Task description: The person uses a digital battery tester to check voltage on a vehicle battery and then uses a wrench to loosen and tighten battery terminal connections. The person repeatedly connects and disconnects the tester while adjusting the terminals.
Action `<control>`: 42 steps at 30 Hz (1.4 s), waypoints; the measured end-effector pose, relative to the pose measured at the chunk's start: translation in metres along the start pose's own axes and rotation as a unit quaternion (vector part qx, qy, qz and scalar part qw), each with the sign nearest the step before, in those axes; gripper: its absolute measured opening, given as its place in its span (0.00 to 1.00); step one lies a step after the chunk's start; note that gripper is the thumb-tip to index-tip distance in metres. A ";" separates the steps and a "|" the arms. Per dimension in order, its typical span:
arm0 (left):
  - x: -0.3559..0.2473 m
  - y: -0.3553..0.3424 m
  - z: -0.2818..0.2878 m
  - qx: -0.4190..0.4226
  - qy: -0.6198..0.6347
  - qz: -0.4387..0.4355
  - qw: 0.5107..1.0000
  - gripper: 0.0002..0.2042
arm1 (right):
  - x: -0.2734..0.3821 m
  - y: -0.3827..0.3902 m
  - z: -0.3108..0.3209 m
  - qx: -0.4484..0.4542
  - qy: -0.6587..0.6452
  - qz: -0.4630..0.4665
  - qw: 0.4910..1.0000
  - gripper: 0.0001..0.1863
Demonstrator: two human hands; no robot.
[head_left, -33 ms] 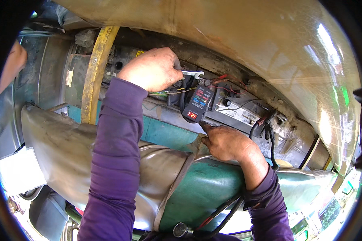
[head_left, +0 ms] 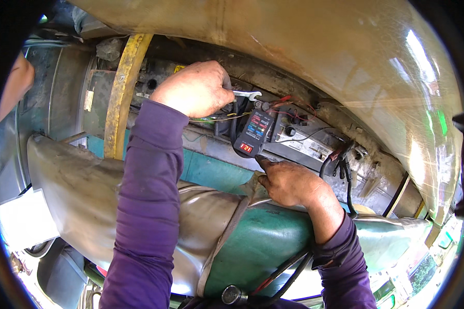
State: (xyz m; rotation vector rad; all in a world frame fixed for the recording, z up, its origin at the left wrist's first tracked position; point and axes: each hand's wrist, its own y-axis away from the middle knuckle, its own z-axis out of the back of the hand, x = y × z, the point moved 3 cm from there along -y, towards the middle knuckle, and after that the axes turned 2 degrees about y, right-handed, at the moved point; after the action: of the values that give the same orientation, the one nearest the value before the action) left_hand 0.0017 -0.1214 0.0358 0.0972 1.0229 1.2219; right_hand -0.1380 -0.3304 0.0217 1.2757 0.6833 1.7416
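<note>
Your left hand [head_left: 195, 92] is clamped on a small wrench [head_left: 246, 95] at the far terminal of the battery [head_left: 299, 141], so you look mid-way through working that nut. Your right hand [head_left: 288, 183], fingers curled together, props the dark tester [head_left: 252, 134] against the battery's near edge. Next calls for short, controlled turns, clear of the red wires [head_left: 288, 103].

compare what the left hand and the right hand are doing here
The left hand is raised and closed around a silver wrench near the battery terminals; the right hand sits lower, fingertips at the bottom of the dark tester with a red display. The left shows its back with fingers curled; the right's fingers reach forward. Both come out of purple sleeves.
</note>
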 end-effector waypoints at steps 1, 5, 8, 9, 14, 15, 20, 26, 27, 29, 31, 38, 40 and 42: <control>0.000 0.000 0.000 0.000 -0.004 0.002 1.000 0.15 | -0.001 0.000 0.000 0.013 0.003 -0.011 1.000 0.28; -0.001 0.000 -0.001 0.007 -0.009 -0.006 1.000 0.16 | -0.001 -0.001 0.002 0.031 0.011 -0.017 0.999 0.28; -0.006 -0.002 0.001 0.003 -0.005 -0.027 1.000 0.16 | -0.001 -0.004 0.008 0.029 0.022 -0.028 0.999 0.28; -0.009 0.000 0.001 0.000 -0.002 -0.036 0.999 0.16 | -0.001 -0.003 0.009 0.026 0.023 -0.034 0.999 0.28; -0.042 0.014 -0.001 0.146 0.268 -0.233 0.923 0.17 | 0.001 0.000 0.012 0.015 0.025 -0.034 0.999 0.28; -0.050 0.019 -0.001 0.164 0.340 -0.253 0.891 0.18 | 0.000 0.001 0.012 0.006 0.021 -0.026 0.999 0.28; -0.080 0.036 0.000 0.116 0.546 -0.305 0.771 0.14 | -0.010 0.004 0.008 -0.040 0.028 0.013 0.999 0.28; -0.124 0.039 -0.040 0.049 0.576 -0.357 0.734 0.10 | -0.012 0.006 0.001 -0.027 0.061 -0.043 0.997 0.27; -0.130 0.041 -0.049 0.021 0.550 -0.328 0.768 0.09 | -0.010 0.005 0.002 -0.017 0.062 -0.058 0.996 0.28; -0.144 0.056 -0.068 0.012 0.490 -0.278 0.826 0.06 | -0.003 0.003 0.008 0.000 0.067 -0.083 0.994 0.29; -0.160 0.070 -0.082 0.018 0.452 -0.317 0.834 0.06 | 0.005 -0.001 0.016 0.000 0.063 -0.086 0.994 0.30; -0.157 0.070 -0.101 -0.049 0.375 -0.358 0.854 0.12 | 0.014 -0.003 0.026 0.027 0.056 -0.107 0.992 0.30; -0.158 0.069 -0.102 -0.020 0.380 -0.362 0.851 0.12 | 0.013 -0.002 0.025 0.019 0.053 -0.110 0.992 0.30; -0.158 0.070 -0.101 0.000 0.374 -0.363 0.854 0.12 | 0.012 -0.002 0.024 0.011 0.053 -0.110 0.992 0.30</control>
State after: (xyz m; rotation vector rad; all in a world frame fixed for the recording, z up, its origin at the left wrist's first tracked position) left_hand -0.1152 -0.2660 0.1106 -0.7668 1.5358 0.5300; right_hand -0.1159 -0.3201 0.0333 1.0840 0.8730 1.6332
